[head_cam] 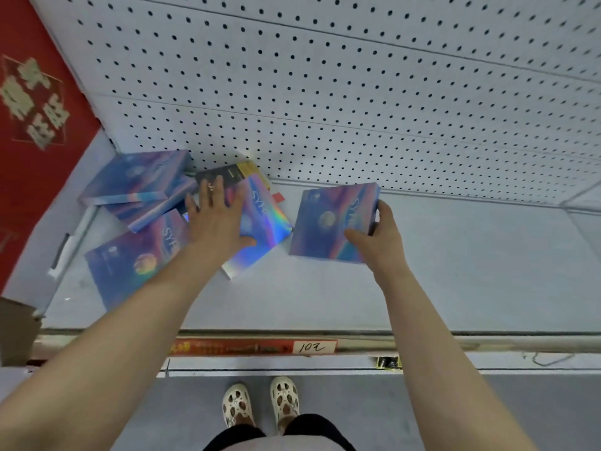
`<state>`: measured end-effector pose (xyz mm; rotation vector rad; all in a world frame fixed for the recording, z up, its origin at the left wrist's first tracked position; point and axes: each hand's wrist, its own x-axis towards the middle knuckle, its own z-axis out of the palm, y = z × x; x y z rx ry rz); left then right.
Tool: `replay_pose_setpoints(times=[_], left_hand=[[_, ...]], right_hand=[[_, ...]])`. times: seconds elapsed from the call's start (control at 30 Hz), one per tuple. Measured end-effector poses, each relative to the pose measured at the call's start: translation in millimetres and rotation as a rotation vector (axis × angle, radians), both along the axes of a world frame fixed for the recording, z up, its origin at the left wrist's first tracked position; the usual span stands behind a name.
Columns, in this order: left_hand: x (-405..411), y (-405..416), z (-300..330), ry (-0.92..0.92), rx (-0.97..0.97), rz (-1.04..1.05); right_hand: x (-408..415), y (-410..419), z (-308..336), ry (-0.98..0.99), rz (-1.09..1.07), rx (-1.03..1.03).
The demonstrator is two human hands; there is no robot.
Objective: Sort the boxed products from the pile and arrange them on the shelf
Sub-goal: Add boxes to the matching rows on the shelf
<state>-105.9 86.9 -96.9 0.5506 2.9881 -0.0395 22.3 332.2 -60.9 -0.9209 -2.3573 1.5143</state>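
Observation:
Several flat blue-purple holographic boxes lie in a loose pile [140, 187] at the left of the white shelf [455, 271]. My left hand [216, 219] lies flat with straight fingers on one pile box [266, 222], whose corner shines rainbow. A black and yellow box [234, 174] sits behind it against the back panel. My right hand [379, 239] grips the right edge of a separate blue box [328, 219], held apart to the right of the pile. Another blue box [130, 258] lies nearest the shelf front at left.
A white pegboard back panel [357, 76] rises behind the shelf. A red sign [35, 102] stands at the left. The shelf's front rail carries a red price strip with a handwritten tag [313, 347]. My feet in white shoes [260, 405] stand on grey floor below.

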Motion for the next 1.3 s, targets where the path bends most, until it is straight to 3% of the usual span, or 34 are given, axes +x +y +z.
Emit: replay_pose_setpoints(times=[0.1, 0.17, 0.33, 0.5, 0.67, 0.83, 1.3], left_hand=[[-5.3, 3.1, 11.8, 0.03, 0.036, 0.062], [-8.3, 2.4, 19.1, 0.011, 0.182, 0.09], [5.6, -4.0, 32.1, 0.037, 0.571, 0.106], [45.6, 2.8, 25.4, -0.174, 1.137, 0.2], [89.1, 46.0, 33.1, -0.361, 1.401, 0.24], [143.5, 105.0, 35.0, -0.59, 1.453, 0.314], [387.6, 363.3, 23.2, -0.798, 1.323, 0.005]], right_hand=[[5.8, -3.1, 4.2, 0.01, -0.063, 0.149], [11.4, -2.9, 6.4, 0.03, -0.108, 0.186], [34.5, 9.5, 3.6, 0.111, -0.338, 0.033], [78.7, 20.5, 8.3, 0.252, -0.478, -0.096], [130.5, 37.3, 21.4, 0.356, -0.536, -0.107], [207.3, 73.1, 21.4, 0.368, -0.644, -0.023], [483.5, 247.6, 5.2, 0.226, -0.887, -0.004]])
